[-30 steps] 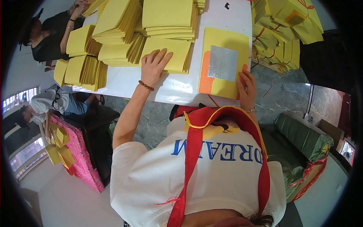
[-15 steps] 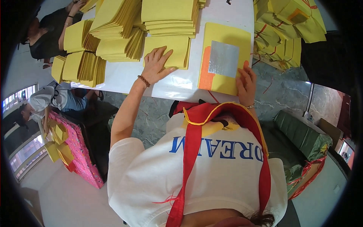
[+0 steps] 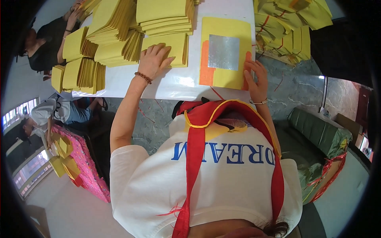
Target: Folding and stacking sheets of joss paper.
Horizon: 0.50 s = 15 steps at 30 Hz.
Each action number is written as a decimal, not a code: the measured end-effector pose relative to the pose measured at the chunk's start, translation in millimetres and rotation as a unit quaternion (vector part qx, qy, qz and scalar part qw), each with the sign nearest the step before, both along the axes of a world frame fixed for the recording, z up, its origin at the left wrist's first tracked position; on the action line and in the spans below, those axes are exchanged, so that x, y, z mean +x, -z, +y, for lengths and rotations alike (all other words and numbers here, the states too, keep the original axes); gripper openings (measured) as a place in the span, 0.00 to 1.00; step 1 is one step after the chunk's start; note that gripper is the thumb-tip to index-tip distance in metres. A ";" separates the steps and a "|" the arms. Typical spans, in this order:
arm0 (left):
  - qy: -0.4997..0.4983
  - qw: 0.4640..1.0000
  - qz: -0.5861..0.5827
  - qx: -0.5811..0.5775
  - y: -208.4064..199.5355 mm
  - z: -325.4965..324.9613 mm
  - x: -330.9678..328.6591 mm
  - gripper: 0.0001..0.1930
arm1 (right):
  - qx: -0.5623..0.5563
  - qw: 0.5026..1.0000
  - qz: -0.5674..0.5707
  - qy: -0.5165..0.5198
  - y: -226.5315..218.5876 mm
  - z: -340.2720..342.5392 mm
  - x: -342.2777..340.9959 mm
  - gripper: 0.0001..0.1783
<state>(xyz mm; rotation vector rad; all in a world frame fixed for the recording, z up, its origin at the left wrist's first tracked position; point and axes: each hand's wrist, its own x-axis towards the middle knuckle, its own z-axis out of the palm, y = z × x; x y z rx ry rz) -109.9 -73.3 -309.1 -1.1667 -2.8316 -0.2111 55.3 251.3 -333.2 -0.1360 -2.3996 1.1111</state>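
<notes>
My left hand (image 3: 154, 62) lies open with fingers spread on the near left part of a low stack of folded yellow paper (image 3: 177, 47). To its right is a flat yellow paper sheet or pile (image 3: 226, 27), bearing an orange strip (image 3: 205, 63) on its left and a silver foil square (image 3: 224, 52) in the middle. A second orange strip (image 3: 247, 73) shows along the right edge. My right hand (image 3: 258, 81) is beside that edge, thumb and fingers apart, its fingertips at the strip. Whether they touch it I cannot tell.
Taller yellow paper stacks (image 3: 164, 12) fill the far left of the white-covered table (image 3: 178, 85). Yellow bundles tied with red string (image 3: 278, 37) lie beyond its right side. One person (image 3: 45, 45) is at the far left; another (image 3: 51, 111) sits by a pink-covered table (image 3: 85, 158).
The whole view has shifted slightly. My right hand has moved outward to the sheet's right edge, and more of the orange strip there shows. My left hand stays on its stack.
</notes>
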 end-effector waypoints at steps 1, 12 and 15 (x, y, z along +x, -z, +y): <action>-0.002 1.000 0.020 0.011 -4.7 5.8 1.3 0.20 | -0.003 1.000 -0.010 -0.017 0.4 1.3 0.9 0.14; 0.231 0.970 -0.027 0.067 -19.6 94.8 74.2 0.19 | -0.124 0.989 -0.069 -0.034 8.5 0.7 4.3 0.13; 0.245 0.963 -0.046 0.106 -18.4 93.8 67.8 0.17 | -0.155 0.984 -0.069 -0.044 9.2 2.9 4.0 0.11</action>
